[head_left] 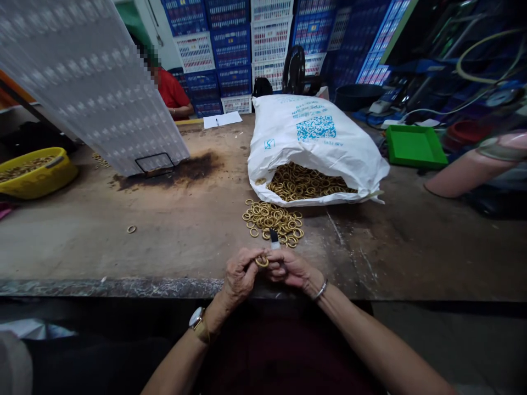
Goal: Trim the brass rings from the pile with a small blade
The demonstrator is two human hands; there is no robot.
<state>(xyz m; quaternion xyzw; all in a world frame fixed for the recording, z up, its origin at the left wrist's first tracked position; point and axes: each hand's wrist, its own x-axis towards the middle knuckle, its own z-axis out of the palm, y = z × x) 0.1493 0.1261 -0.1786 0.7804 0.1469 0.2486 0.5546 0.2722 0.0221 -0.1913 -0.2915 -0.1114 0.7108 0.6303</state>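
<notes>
Between the fingertips of both hands, at the table's front edge, is a gold-coloured ring [262,263]. My left hand [240,275] is closed, pinching this ring. My right hand [289,267] is closed around a small brush [274,239]; black bristles and a pale band stick out past the fingers, while its handle is mostly hidden. Just beyond the brush lies a pile of similar rings [274,218]. Behind the pile, a white sack [284,129] lies on its side, its mouth towards me and full of rings. One loose ring [131,229] rests farther left.
A tall translucent ribbed panel [111,82] stands at left beside a yellow basin [45,175] of rings. A green tray [416,146] and a pink cylinder [461,170] are at right. Stacked crates [230,44] and a person in a red shirt [173,90] are behind the wooden table [185,236].
</notes>
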